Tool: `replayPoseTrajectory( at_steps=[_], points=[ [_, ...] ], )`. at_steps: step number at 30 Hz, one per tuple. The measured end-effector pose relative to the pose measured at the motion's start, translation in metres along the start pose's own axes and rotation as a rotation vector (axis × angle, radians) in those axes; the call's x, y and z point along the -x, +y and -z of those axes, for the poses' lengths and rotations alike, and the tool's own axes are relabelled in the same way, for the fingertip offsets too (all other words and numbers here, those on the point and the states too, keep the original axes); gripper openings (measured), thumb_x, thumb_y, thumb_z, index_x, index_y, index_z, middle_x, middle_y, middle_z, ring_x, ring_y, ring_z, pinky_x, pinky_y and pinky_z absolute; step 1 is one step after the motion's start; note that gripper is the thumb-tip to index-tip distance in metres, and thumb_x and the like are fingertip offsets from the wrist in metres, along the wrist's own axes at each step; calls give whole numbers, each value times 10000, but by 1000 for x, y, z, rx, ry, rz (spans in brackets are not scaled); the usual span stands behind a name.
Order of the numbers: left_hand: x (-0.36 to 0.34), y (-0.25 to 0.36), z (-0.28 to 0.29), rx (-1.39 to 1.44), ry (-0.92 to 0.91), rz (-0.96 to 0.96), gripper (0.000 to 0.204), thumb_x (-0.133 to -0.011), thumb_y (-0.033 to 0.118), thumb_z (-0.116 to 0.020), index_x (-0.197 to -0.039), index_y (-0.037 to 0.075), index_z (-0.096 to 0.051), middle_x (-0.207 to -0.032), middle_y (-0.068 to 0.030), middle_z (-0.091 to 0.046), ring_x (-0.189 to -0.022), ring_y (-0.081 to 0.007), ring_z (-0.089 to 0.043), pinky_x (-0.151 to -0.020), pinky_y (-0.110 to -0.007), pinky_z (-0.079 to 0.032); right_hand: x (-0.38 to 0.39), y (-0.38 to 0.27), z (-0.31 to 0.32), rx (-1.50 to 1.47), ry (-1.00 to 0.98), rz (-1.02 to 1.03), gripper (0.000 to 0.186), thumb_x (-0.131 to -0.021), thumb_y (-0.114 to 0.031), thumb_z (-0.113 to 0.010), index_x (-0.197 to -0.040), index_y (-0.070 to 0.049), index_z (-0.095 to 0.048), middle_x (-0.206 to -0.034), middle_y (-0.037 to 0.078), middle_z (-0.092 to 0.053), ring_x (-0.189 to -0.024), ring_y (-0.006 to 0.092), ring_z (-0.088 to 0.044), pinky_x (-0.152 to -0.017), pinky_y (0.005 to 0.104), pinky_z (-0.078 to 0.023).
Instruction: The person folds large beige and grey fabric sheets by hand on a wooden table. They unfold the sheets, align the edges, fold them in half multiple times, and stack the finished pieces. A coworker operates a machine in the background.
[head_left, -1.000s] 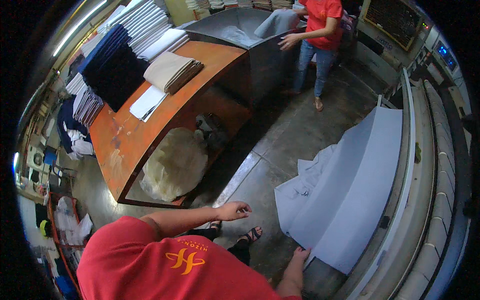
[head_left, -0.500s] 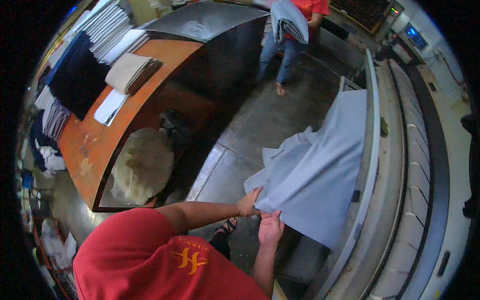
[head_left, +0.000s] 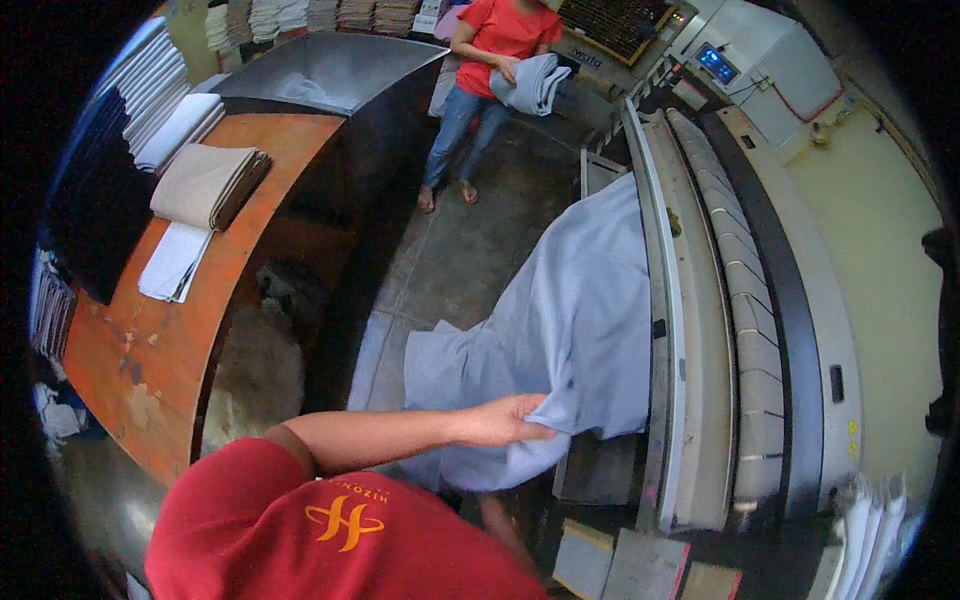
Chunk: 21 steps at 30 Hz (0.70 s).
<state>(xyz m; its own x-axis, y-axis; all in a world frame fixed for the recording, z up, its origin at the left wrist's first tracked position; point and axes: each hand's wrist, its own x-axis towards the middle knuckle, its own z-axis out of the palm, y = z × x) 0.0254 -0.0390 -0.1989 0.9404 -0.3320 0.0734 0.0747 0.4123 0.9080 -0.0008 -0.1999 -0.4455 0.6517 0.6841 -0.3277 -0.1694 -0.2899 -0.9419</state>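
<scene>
Orange table [head_left: 150, 350]: folded beige cloth [head_left: 205, 185], white cloth [head_left: 175, 262], dark stack [head_left: 95, 215].

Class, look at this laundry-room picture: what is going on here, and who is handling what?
A person in a red shirt grips a pale blue sheet with the left hand; the right hand is lower, mostly hidden beneath the cloth. The sheet hangs off the front edge of a long flatwork ironing machine and trails onto the floor. Farther off, another person stands holding a bundle of blue cloth. Folded linen lies stacked on an orange table.
</scene>
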Motion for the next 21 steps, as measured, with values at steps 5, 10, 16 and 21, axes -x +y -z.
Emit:
replayPoseTrajectory(
  at_steps=[5,10,16,21],
  points=[
    [129,22,35,-143,-616,-2,591,-920,359,-583,-1378,58,-362,-1351,-106,-444,-1183,-194,-482,-1012,-368,-365,-15,-56,-91,-427,97,52,573,-885,-244,-581,-1372,-39,-360,-1335,91,-462,-1213,231,-458,-1026,372,-381],
    [274,-30,97,668,-415,468,944,-814,690,-478,-1415,-5,-261,-1461,-187,-312,-1306,-327,-388,-1076,-466,-311,34,-182,-164,-623,-28,196,463,-961,-297,-481,-1357,-69,-409,-1297,73,-509,-1182,210,-496,-1012,369,-407],
    [325,-110,174,1248,643,-170,954,-768,687,-557,-1393,7,-316,-1395,-198,-403,-1274,-372,-398,-1079,-524,-291,99,-254,-223,-528,48,195,428,-911,-164,-561,-1307,-34,-459,-1247,66,-534,-1123,189,-526,-957,334,-446],
    [393,-157,249,1252,968,-275,737,-823,538,-569,-1262,-43,-458,-1274,-213,-512,-1177,-385,-475,-1069,-506,-318,189,-248,-209,-753,294,447,422,-890,-147,-595,-1278,-17,-492,-1213,64,-560,-1082,197,-546,-929,324,-468]
  ],
)
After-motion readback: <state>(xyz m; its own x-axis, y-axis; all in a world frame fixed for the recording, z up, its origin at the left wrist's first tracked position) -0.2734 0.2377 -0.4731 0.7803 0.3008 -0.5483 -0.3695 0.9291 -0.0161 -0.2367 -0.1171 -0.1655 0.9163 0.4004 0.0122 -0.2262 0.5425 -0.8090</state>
